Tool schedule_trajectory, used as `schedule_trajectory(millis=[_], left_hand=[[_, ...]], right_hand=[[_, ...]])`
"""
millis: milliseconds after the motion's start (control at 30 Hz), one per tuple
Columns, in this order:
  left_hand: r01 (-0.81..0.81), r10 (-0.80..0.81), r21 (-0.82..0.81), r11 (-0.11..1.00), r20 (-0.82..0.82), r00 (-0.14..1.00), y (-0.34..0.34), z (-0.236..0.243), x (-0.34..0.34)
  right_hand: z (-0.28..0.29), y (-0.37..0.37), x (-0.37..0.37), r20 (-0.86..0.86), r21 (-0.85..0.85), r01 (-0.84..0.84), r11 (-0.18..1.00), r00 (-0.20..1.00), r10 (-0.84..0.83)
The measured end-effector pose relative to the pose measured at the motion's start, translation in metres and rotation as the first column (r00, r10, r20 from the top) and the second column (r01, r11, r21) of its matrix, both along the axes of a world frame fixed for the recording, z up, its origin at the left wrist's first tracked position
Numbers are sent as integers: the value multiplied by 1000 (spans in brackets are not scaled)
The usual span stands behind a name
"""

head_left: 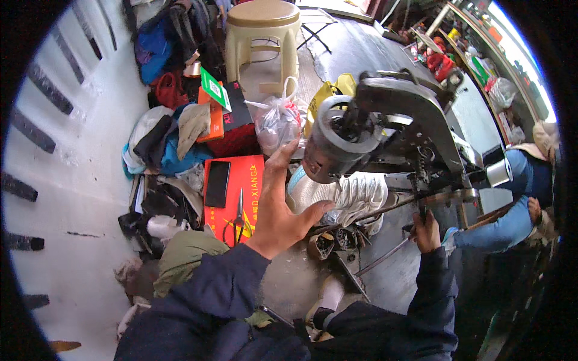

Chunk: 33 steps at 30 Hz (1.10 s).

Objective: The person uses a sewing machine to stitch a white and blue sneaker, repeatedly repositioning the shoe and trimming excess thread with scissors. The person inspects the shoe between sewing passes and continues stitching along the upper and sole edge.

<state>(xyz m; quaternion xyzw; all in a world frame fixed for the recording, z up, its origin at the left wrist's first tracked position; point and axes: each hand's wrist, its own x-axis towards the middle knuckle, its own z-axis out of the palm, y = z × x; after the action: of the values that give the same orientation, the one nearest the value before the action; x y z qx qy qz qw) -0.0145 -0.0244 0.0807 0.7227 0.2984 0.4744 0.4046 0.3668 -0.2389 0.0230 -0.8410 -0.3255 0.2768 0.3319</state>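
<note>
A dark metal hand-cranked sewing machine (pixel 409 102) with a wide round head stands before me. Beneath its head lies a white sneaker (pixel 361 195) with laces, partly hidden by the machine. My left hand (pixel 280 207) is spread at the sneaker's left end, index finger reaching up beside the machine's head. Its thumb crosses over the sneaker; whether it presses on it I cannot tell. Low on the machine's right side, my right hand (pixel 426 231) is closed around a dark crank handle (pixel 423 214). A white thread spool (pixel 498 172) sits on the machine's right.
Left of the sneaker, a red box (pixel 256 174) carries a black phone (pixel 218 185) and scissors (pixel 239 213). Bags and clothes pile up along the white wall. A beige stool (pixel 263 36) stands behind. At right, another person's jeans-clad leg (pixel 494 237) is close to the machine.
</note>
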Motion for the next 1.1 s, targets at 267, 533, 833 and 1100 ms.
schedule_trajectory(millis=[267, 533, 833, 1100], left_hand=[[211, -213, -30, 977, -101, 972, 21, 24, -6], [-107, 107, 18, 994, -20, 994, 28, 20, -23], [136, -26, -427, 894, 253, 967, 25, -15, -16], [156, -56, -456, 876, 225, 973, 28, -20, -16]], right_hand=[[20, 11, -16, 83, -85, 1, 996, 997, 6], [18, 11, -17, -31, -6, -11, 1000, 999, 11], [101, 7, -15, 110, 457, 13, 889, 991, -71], [31, -17, 76, 547, 359, 129, 924, 773, -320]])
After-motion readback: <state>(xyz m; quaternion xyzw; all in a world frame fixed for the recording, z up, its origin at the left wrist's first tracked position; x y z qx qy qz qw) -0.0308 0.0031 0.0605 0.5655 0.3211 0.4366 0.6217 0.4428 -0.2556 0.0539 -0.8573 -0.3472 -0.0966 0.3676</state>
